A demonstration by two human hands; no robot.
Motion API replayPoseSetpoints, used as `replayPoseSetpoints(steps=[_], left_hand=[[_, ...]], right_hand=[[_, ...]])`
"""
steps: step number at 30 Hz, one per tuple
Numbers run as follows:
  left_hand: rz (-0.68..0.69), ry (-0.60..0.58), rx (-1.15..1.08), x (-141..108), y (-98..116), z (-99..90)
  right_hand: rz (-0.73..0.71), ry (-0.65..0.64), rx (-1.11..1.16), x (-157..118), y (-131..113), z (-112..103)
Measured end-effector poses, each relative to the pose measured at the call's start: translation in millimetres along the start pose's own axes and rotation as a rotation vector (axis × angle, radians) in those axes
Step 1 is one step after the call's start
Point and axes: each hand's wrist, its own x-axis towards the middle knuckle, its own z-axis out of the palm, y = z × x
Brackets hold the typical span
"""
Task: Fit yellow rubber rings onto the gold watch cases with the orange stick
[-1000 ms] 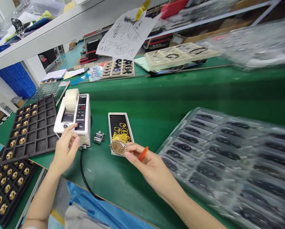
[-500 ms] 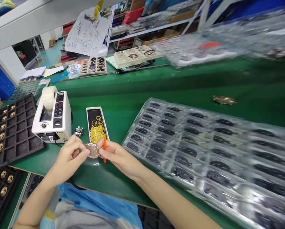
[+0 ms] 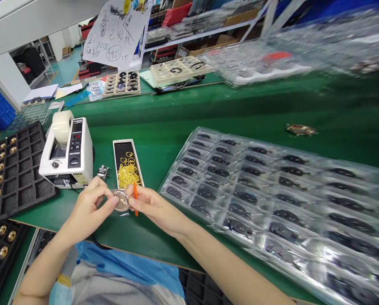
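A round watch case (image 3: 121, 201) with a coppery, shiny face is held level between my two hands, over the bench's near edge. My left hand (image 3: 92, 205) pinches its left side between thumb and fingertips. On the opposite side, my right hand (image 3: 151, 207) grips the rim and also holds a flat orange stick (image 3: 135, 199), which stands upright between the fingers. Some clear film seems to hang below the case. Just beyond my hands lies an open white box (image 3: 115, 159) with many small yellow rings (image 3: 127, 173) in it. A small metal part (image 3: 103, 171) rests beside the box.
A white tape dispenser (image 3: 85, 156) stands at left, next to a black foam tray (image 3: 26, 186) with gold round parts. Clear compartment trays (image 3: 192, 203) with dark pieces cover the right. Behind them lies a single watch-like piece (image 3: 301, 129). Beige trays (image 3: 154, 76) sit on the back ledge.
The view has shifted slightly, so everything sits a little further left and higher. Both hands keep their hold on the watch case, and the orange stick remains in my right hand.
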Motion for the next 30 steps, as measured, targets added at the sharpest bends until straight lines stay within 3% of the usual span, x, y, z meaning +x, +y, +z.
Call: replayPoseSetpoints(steps=[17, 24, 27, 30], left_hand=[[0.090, 0.064, 0.220, 0, -2, 7.2], [0.192, 0.381, 0.681, -9, -4, 9.8], [0.264, 0.461, 0.574, -10, -4, 3.1], [0.403, 0.382, 0.395, -11, -5, 2.9]], right_hand=[[0.000, 0.004, 0.014, 1, 3, 0], [-0.001, 0.030, 0.007, 1, 5, -1], [-0.009, 0.033, 0.000, 1, 4, -1], [0.006, 0.010, 0.022, -1, 3, 5]])
